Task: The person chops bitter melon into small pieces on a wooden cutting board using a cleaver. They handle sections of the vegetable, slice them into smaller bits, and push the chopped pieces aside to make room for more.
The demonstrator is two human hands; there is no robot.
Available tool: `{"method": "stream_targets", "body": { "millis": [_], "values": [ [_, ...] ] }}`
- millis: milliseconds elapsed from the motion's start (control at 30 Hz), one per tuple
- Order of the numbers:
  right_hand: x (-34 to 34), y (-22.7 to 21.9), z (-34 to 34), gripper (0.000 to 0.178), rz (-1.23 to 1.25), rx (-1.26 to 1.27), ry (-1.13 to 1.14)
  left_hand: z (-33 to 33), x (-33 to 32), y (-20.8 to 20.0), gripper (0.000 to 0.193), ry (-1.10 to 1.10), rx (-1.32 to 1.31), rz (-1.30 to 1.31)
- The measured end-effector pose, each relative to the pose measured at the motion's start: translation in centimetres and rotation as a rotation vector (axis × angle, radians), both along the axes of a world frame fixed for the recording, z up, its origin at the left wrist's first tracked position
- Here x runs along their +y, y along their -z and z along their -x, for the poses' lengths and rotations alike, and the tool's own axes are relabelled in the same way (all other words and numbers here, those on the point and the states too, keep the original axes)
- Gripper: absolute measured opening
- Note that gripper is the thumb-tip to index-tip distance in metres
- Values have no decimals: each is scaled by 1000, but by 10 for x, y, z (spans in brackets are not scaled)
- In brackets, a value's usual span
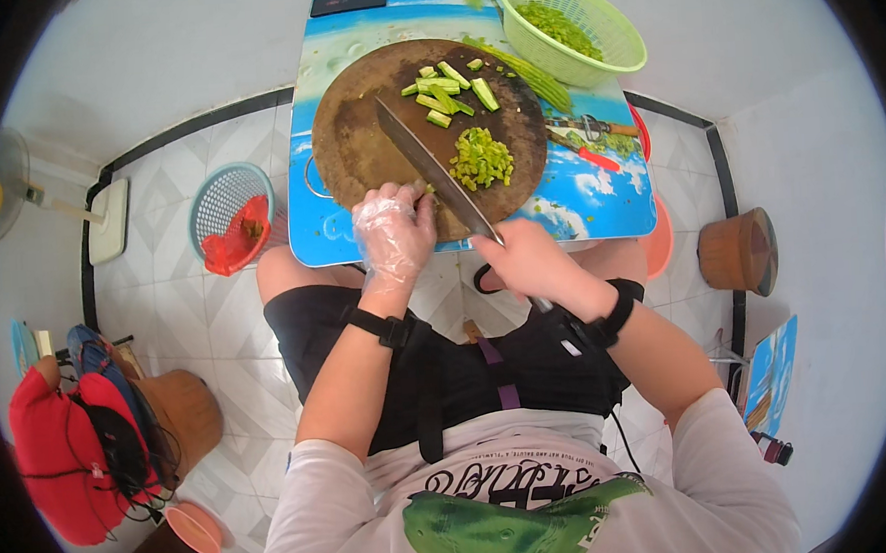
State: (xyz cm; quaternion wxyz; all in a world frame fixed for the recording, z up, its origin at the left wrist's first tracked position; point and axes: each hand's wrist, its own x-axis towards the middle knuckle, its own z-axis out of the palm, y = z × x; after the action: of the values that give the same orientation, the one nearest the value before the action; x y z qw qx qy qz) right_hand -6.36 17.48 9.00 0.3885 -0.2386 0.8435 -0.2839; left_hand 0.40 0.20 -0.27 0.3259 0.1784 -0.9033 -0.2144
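A: Where to look first?

B: At the small green vegetable piece (425, 187), mostly hidden by the left hand (395, 229), gloved in clear plastic, on the near part of the round brown wooden chopping board (356, 141).

A: Gripped firmly?

B: Cannot tell. Curled fingers right at the piece, with thumb alongside; impossible to see whether actually pinched.

A: And across from there?

B: Bare right hand (532, 262), with fingers wrapped around the handle of the long, grey, steel-bladed knife (438, 172). A slanting blade, just beside the gloved fingertips, pointing away from the body.

A: How best to cut?

B: Tuck fingertips back, knuckles toward the blade, thumb behind. Watch for loose plastic near the edge. Slice in short, even strokes, matching the bright-green diced heap (481, 158) just right of the blade.

A: Farther out?

B: Toward the board's far side, pale-fleshed green vegetable sticks (438, 84). Past the board, on the blue beach-printed worktop (321, 235), thin green stalks (533, 77) and a lime-green slotted plastic basket (612, 64) of chopped greens (560, 30).
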Motion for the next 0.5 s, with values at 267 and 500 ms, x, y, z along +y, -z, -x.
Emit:
{"method": "stream_targets", "body": {
  "millis": [267, 500],
  "values": [
    [-2, -13, -6, 47, 10, 20, 151, -2, 1, -1, 14, 5, 10, -14],
    [6, -10, -12, 45, 12, 155, 88, -2, 1, 5, 16, -11, 0, -46]
  ]
}}
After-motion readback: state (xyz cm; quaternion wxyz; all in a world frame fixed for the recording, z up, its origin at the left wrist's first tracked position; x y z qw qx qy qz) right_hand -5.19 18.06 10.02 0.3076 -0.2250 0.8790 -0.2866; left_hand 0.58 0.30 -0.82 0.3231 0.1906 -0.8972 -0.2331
